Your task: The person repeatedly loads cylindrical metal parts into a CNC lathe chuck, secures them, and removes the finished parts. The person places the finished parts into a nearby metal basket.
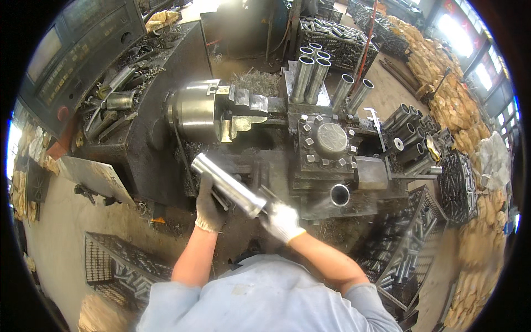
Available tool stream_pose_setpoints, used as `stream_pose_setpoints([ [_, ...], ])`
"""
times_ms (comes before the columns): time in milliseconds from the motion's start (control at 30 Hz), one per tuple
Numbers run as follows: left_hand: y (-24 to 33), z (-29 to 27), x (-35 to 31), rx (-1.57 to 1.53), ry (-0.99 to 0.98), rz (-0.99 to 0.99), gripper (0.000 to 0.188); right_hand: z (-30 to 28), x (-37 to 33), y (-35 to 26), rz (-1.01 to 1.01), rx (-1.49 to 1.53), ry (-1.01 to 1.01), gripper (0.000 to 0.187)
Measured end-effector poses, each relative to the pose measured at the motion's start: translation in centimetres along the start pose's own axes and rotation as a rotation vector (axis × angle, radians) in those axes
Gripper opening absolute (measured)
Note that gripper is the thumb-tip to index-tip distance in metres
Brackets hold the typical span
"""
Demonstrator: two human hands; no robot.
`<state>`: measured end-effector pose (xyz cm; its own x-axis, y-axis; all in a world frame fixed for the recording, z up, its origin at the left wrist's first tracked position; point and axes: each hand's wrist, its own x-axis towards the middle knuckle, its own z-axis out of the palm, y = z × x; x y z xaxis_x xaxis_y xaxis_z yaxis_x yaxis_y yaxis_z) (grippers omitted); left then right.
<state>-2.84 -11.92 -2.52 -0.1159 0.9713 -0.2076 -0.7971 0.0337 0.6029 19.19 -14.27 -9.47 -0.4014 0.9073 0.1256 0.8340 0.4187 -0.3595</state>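
A shiny metal tube (227, 182) is held slantwise in front of my body, its near end with a collar lower and to the right. My left hand (210, 205), in a dark, soiled glove, is closed around the tube's far half from below. At the collared end is my right hand (283, 222), in a white knit glove with fingers bent. A thin dark bar (269, 193) shows just above its fingers; what the fingers grip is blurred. Beyond the tube stands a lathe chuck (194, 112) with stepped jaws and nothing clamped in them.
A square tool post (332, 138) sits right of the chuck. Several upright tubes (312, 74) stand behind it, and one tube (339, 195) is nearer me. A caliper (377, 130) lies to the right. Crates of metal parts (124, 271) (406, 254) flank me on the floor.
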Motion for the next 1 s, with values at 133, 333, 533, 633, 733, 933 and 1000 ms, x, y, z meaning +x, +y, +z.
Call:
stream_pose_setpoints([
  [133, 1.2, -2.3, -0.8, -0.104, 0.006, -0.134, 0.070, 0.6, 3.2, 1.3, 0.070, 0.103, -0.099, 0.034],
  [333, -1.6, -2.6, -0.7, 0.017, 0.068, -0.169, 0.072, -8.6, 5.2, 0.1, 0.355, 0.979, -0.218, 0.058],
  [533, -4.7, 1.6, -0.6, 0.087, -0.251, -0.119, 0.081, -10.8, 4.7, -3.8, 0.626, 1.105, -0.331, 0.080],
  [633, -4.8, 2.9, 2.3, 0.261, -0.194, -0.397, 0.080, -16.5, 4.4, -4.3, 0.375, 0.981, -0.317, 0.081],
  [733, -7.5, 4.5, 6.6, 0.800, -0.209, -0.211, 0.070, -25.3, 7.6, -2.7, -0.154, 0.477, -0.235, 0.080],
  [933, -6.3, -0.1, 7.3, 0.785, -0.146, 0.366, 0.037, -30.2, 22.8, 5.1, -0.400, -0.518, -0.064, 0.057],
  [1000, -4.0, -4.9, 4.6, 1.043, -0.019, 0.254, 0.035, -27.2, 26.7, 8.4, -0.438, -0.768, -0.092, 0.051],
])
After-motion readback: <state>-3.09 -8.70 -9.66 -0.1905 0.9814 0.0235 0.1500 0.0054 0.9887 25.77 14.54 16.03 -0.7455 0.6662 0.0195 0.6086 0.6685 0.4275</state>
